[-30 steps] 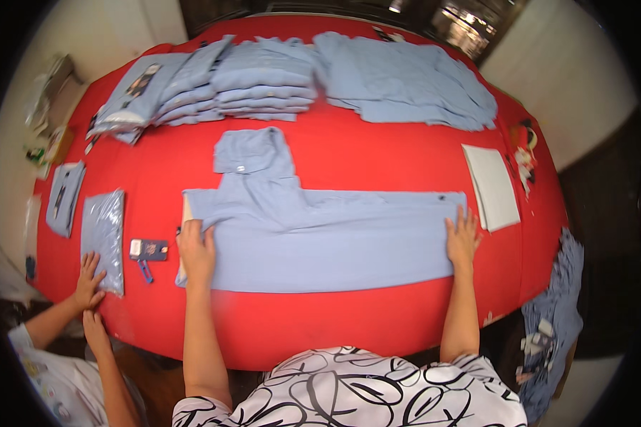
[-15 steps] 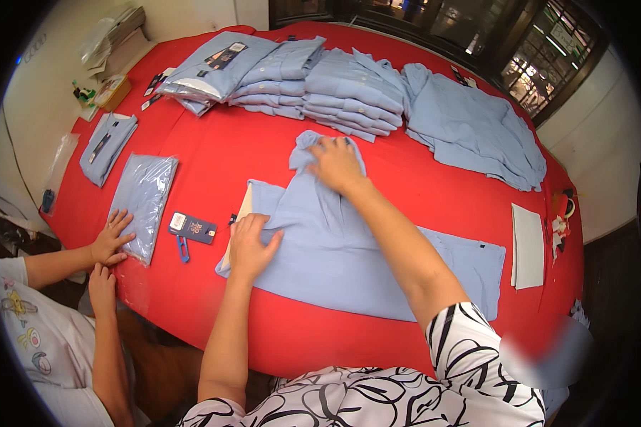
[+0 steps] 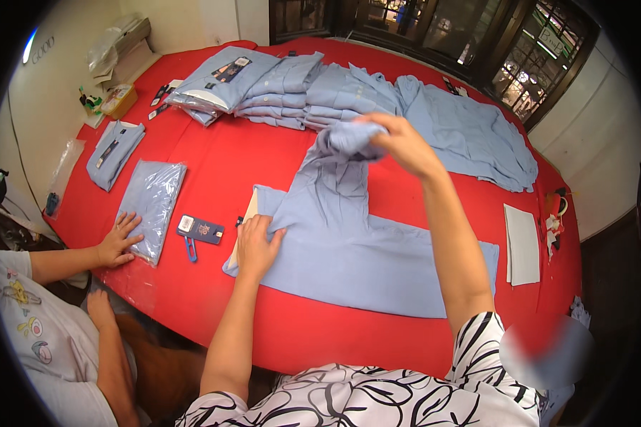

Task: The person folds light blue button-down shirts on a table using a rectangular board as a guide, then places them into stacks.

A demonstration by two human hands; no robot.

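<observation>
A light blue shirt [image 3: 335, 249] lies partly folded in front of me, its body stretching to the right. My left hand [image 3: 258, 245] rests flat on its left end, fingers extended, beside a cream-coloured board [image 3: 248, 213] whose edge shows under the cloth. Above the red table, my right hand [image 3: 406, 146] is closed on the bunched end of the shirt's sleeve [image 3: 349, 139], which rises from the shirt toward the far side. Left of my left hand lie a dark card tag [image 3: 205, 230] and a blue clip-like plastic piece [image 3: 191, 249].
Folded blue shirts [image 3: 281, 89] stand stacked along the far side, with a loose heap of blue cloth [image 3: 470, 135] at right. A co-worker's hand [image 3: 120, 240] touches a plastic-wrapped shirt [image 3: 153, 203]. White sheets [image 3: 521, 245] and a tape roll [image 3: 563, 205] lie on the right.
My right hand has lifted the sleeve end off the table and swung slightly right with it. My left hand stays on the shirt. The co-worker's nearer hand has lowered.
</observation>
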